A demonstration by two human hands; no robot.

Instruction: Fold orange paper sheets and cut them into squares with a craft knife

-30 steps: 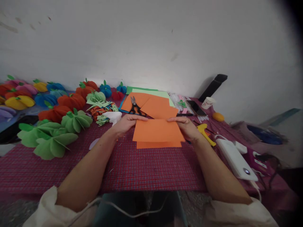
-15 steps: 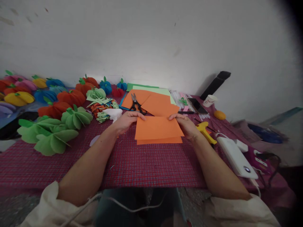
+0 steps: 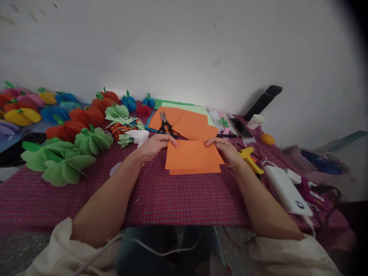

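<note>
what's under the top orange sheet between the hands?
Another orange layer peeks out along the near edge of the top sheet. The rest is covered: can't tell how many layers, or what lies on the tablecloth beneath.

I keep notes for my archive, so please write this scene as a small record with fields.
Left hand: holds the orange paper near its far left corner
Right hand: holds it near the far right corner
Layers: two showing, near edges not aligned
Scissors: partly on orange sheets, beyond the hands
Left side: colourful pumpkin-shaped ornaments
Right side: yellow tool, white device
</note>
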